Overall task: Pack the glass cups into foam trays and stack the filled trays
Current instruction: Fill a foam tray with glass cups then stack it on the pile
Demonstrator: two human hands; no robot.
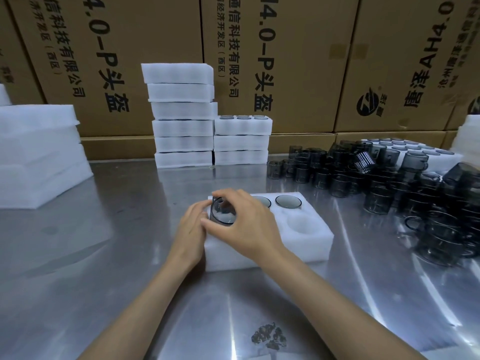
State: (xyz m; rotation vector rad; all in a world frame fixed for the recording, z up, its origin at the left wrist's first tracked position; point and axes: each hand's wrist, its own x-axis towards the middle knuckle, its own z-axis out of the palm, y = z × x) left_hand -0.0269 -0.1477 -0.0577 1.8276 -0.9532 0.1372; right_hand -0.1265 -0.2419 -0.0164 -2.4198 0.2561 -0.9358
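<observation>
A white foam tray [306, 245] lies in the middle of the steel table. Its back row holds dark glass cups, one at the right [288, 201] and one partly hidden behind my right hand. My right hand [244, 224] grips a smoky glass cup [222, 213] from above, at the tray's left side. My left hand [191, 227] rests against the tray's left edge, its fingertips touching that cup. An empty round pocket [301, 224] shows in the front right of the tray.
A big pile of loose dark glass cups [389, 183] covers the table's right side. Two stacks of filled foam trays [183, 141] [241, 141] stand at the back. Empty foam trays [39, 154] are stacked on the left. Cardboard boxes [285, 61] wall the rear.
</observation>
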